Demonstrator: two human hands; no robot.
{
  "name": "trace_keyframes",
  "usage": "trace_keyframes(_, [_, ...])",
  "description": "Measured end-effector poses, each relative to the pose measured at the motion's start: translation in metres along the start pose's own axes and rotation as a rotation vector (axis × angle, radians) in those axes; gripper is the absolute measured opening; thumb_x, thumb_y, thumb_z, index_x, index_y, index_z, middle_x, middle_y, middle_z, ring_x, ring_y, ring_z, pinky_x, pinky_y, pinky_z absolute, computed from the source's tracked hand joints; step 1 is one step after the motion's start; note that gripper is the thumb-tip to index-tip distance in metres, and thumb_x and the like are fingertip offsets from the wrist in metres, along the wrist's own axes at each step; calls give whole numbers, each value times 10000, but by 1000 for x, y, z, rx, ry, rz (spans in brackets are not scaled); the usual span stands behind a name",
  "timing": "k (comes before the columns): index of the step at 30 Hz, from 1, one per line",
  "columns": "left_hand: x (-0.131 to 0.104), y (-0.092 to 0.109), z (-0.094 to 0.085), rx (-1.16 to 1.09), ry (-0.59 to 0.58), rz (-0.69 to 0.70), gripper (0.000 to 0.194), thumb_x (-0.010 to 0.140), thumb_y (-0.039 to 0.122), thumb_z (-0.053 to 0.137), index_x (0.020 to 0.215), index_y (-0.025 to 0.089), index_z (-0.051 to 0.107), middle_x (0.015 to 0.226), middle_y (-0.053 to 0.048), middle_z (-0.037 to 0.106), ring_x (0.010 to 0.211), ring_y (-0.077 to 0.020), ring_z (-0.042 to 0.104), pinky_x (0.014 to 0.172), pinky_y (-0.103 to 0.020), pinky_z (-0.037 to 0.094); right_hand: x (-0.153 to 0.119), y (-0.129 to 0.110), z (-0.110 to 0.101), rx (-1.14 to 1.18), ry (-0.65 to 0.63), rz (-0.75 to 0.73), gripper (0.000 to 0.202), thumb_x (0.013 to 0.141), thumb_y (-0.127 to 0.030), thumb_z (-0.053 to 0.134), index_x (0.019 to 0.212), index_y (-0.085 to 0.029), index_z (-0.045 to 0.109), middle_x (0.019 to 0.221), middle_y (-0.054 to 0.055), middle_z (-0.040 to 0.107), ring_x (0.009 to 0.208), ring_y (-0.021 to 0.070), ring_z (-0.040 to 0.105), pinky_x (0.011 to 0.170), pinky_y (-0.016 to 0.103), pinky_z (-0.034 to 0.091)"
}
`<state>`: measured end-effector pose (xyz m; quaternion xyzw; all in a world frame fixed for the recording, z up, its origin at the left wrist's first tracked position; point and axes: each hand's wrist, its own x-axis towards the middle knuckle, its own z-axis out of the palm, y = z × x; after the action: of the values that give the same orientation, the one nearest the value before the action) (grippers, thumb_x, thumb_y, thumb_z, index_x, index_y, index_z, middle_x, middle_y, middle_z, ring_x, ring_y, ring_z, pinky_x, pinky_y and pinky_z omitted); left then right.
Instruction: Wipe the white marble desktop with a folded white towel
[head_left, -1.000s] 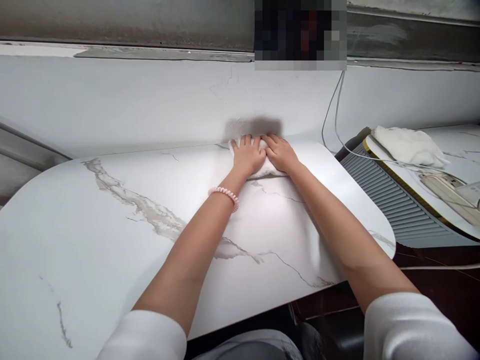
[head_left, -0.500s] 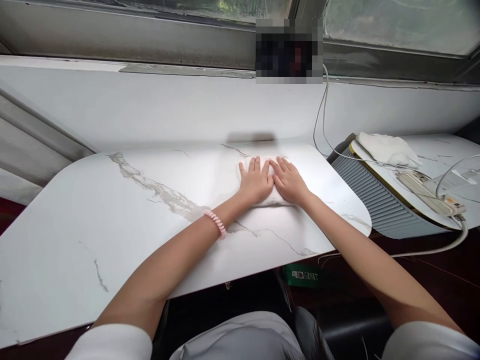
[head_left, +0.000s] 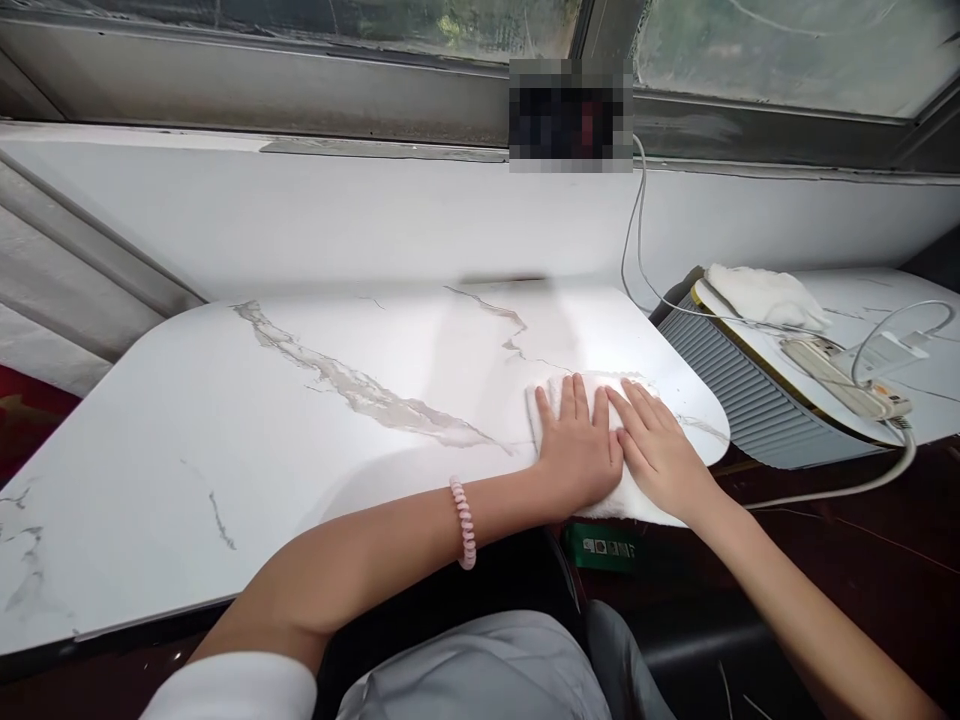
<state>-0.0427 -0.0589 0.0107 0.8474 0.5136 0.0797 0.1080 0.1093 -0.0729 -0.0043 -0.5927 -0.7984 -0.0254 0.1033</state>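
"Where's the cloth?"

"The white cloth (head_left: 628, 497) lies on the marbled table (head_left: 150, 430) at four o'clock in the view, right by the near edge."

"And the grip?"

"No clasp at all. The left hand (head_left: 581, 450) and right hand (head_left: 661, 462) lie palm down on it, fingers stretched out and slightly spread, thumbs meeting in the middle."

"Anything on the wrists?"

"A pink coiled band (head_left: 463, 525) on the left one, at eight o'clock from the cloth."

"Any writing about?"

"A green box (head_left: 600, 547) sits below the table at six o'clock, with small pale pictures on its side; I can't make out any words. At three o'clock there's a power strip (head_left: 844, 380) on a second table (head_left: 919, 380), too small to read as well."

"And at two o'clock?"

"Another white cloth, bunched up (head_left: 765, 295), near the strip."
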Motion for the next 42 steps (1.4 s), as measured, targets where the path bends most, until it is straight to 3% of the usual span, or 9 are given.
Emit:
trace_keyframes(7, [25,-4,-2,12,-19,11,600,1035,345,257,1572,76,241,1636,-222,189,1524,-359,131,1190,-664,116,27,16,3,-23,-47,14,562,997,-288,232,1497,-102,409,1583,182,377,1493,301,295,1202,539,298])
trace_keyframes(12, [80,-24,-7,1,-18,-35,609,1027,340,254,1573,69,238,1639,-222,184,1525,-359,127,1217,-600,101,89,43,13,-6,-69,-12,577,966,-267,279,1489,-65,411,1584,196,369,1495,309,289,1212,523,278])
trace_keyframes(18, [152,-50,-11,7,65,-115,598,1018,332,242,1566,95,277,1639,-173,243,1531,-296,160,1242,-536,51,173,84,31,92,-17,-100,576,965,-319,274,1487,-122,418,1591,157,373,1486,318,307,1198,564,275])
trace_keyframes(21, [181,-56,-9,29,111,-127,599,1013,323,251,1551,67,312,1620,-165,301,1526,-274,188,1256,-461,11,202,103,38,118,-2,-139,589,970,-355,269,1484,-117,429,1579,157,393,1473,313,332,1203,541,275])
trace_keyframes(25, [210,-54,-5,10,147,-160,597,1002,301,270,1544,54,323,1610,-152,328,1516,-274,221,1260,-416,55,223,122,40,142,31,-152,597,971,-364,255,1473,-109,453,1554,155,433,1452,303,367,1202,525,283])
trace_keyframes(29, [225,-47,-2,-4,175,-170,592,998,285,272,1529,33,338,1603,-171,334,1507,-294,240,1259,-454,71,230,134,39,167,31,-130,574,975,-362,272,1478,-157,457,1564,116,431,1456,297,364,1195,543,289])
trace_keyframes(34, [225,-42,-1,-3,151,-152,597,1003,306,268,1542,55,323,1622,-157,301,1519,-301,203,1259,-484,65,220,138,36,147,11,-91,569,991,-379,273,1497,-176,437,1594,99,384,1478,305,326,1196,568,279])
trace_keyframes(38, [210,-31,2,3,121,-106,595,1011,318,271,1546,62,316,1625,-160,291,1522,-299,196,1260,-480,70,194,134,30,97,-7,-34,577,1003,-390,245,1508,-172,420,1608,94,360,1492,285,302,1213,539,265])
trace_keyframes(42, [183,-11,8,-6,144,-22,582,1010,311,312,1530,51,339,1607,-197,314,1506,-312,241,1253,-505,98,148,129,21,49,-11,33,573,1005,-372,237,1509,-168,415,1609,102,357,1496,269,298,1215,517,275])
